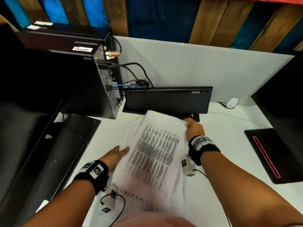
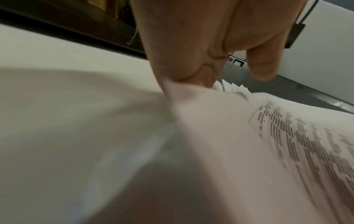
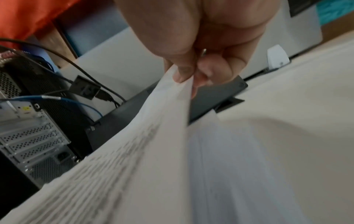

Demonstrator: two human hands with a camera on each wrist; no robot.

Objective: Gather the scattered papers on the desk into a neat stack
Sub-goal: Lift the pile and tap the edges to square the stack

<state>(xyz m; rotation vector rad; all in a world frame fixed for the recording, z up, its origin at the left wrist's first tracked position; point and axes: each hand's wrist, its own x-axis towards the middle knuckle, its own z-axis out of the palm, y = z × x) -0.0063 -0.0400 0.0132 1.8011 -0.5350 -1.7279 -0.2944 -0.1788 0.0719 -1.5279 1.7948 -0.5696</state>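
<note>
A printed top sheet (image 1: 154, 149) of a loose pile of papers is lifted above the white desk (image 1: 226, 126). My left hand (image 1: 122, 149) grips its left edge, and in the left wrist view the fingers (image 2: 182, 63) pinch that edge of the paper (image 2: 249, 136). At the far right corner my right hand (image 1: 187, 123) pinches the sheet. The right wrist view shows its thumb and fingers (image 3: 184, 72) closed on the paper (image 3: 143, 151). More sheets lie fanned beneath, one with print showing near me (image 1: 134, 199).
A black keyboard (image 1: 165, 100) leans against the grey partition just behind the papers. A computer tower (image 1: 101, 82) with cables (image 1: 139, 69) stands at the back left, and a dark monitor base (image 1: 65, 145) lies at the left. A black pad with a red stripe (image 1: 268, 154) sits right.
</note>
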